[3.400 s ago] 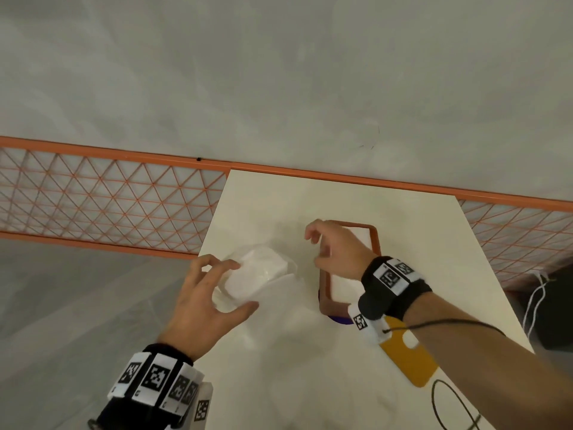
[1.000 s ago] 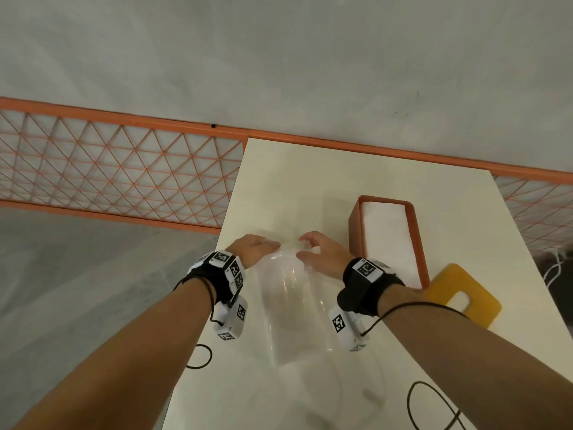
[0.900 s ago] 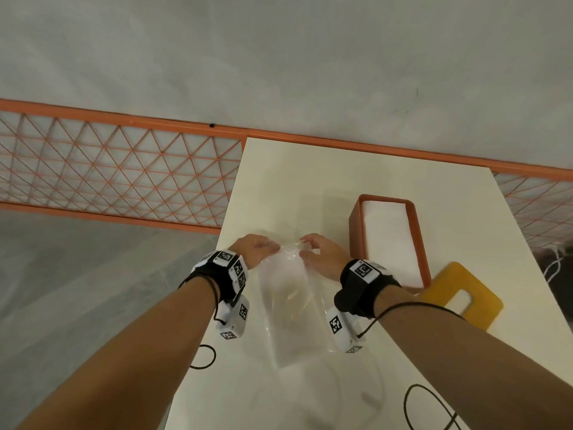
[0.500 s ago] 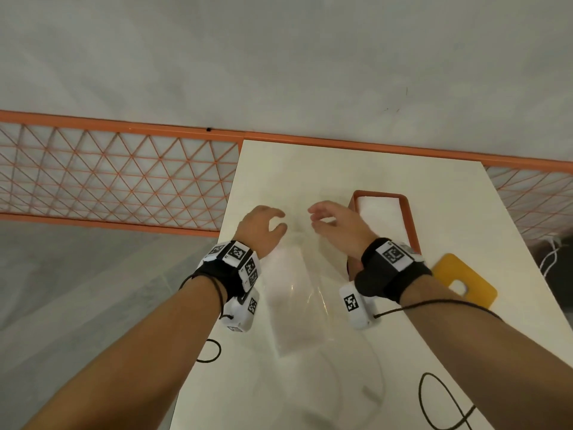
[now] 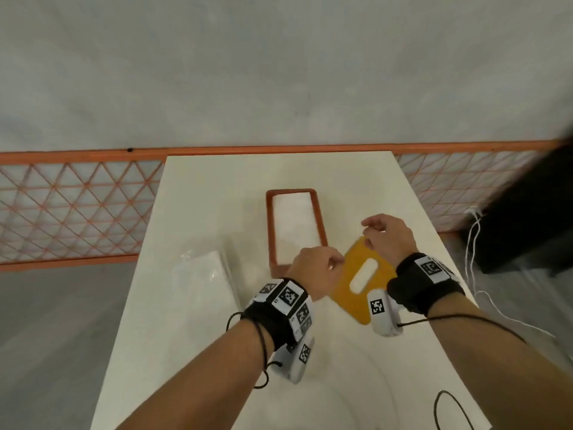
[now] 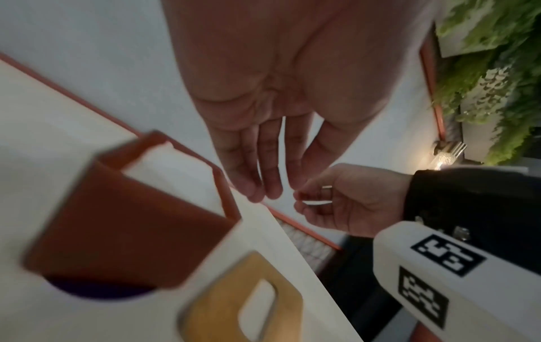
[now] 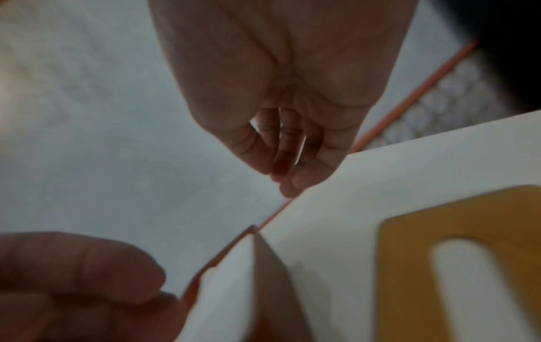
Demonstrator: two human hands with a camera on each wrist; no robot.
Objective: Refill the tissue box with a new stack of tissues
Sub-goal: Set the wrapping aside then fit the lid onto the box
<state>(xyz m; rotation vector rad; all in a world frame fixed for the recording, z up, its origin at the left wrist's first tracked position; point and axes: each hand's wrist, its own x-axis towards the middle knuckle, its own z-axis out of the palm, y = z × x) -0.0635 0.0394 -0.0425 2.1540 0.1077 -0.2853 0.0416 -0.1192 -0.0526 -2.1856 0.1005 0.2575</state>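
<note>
Matt orange tissue box point(image 5: 322, 225), soft white tissues point(image 5: 294, 225), glossy clear wrapper point(image 5: 204, 274), smooth table point(image 5: 217, 187)

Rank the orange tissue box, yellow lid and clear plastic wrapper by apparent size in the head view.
1. Orange tissue box and clear plastic wrapper: alike, unsure.
2. Yellow lid: smallest, though hands partly cover it.

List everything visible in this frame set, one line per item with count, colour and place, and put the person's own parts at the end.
table: 1, cream, centre, against the fence
tissue box: 1, orange-brown, open top, mid-table
tissue stack: 1, white, inside the tissue box
lid: 1, yellow with a slot, flat on the table, near right of the box
plastic wrapper: 1, clear, empty, left of the box
fence: 1, orange lattice, behind the table
cords: white, right of the table; black loop at near edge
left hand: 1, over the lid's left edge, fingers relaxed, holding nothing
right hand: 1, over the lid's far end, loosely curled, holding nothing
</note>
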